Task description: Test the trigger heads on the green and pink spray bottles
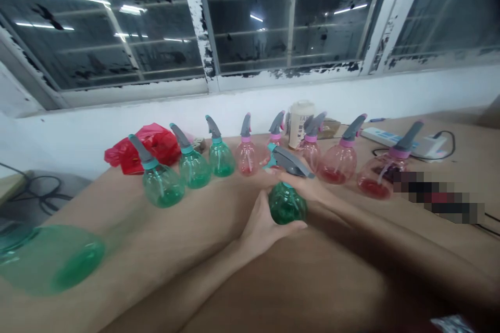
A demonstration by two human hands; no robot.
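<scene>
As the left hand (pixel 262 223) cups a bottle (pixel 288 205), the right hand (pixel 300 184) grips its sprayer (pixel 289 160), well off the wall (pixel 234 109).

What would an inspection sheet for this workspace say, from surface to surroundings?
Surface: brown table; spills: nothing seen
Bottles: five pink bottles and three green bottles stand in an arc; another green one is cut off at left
Clutter: red bag, pale container, pixelated item
Left hand: around the held bottle, green
Right hand: on its spray head
Cables: black cable by power strip; loose cables beyond the table, left
Surroundings: white wall; window frames with peeling paint
</scene>
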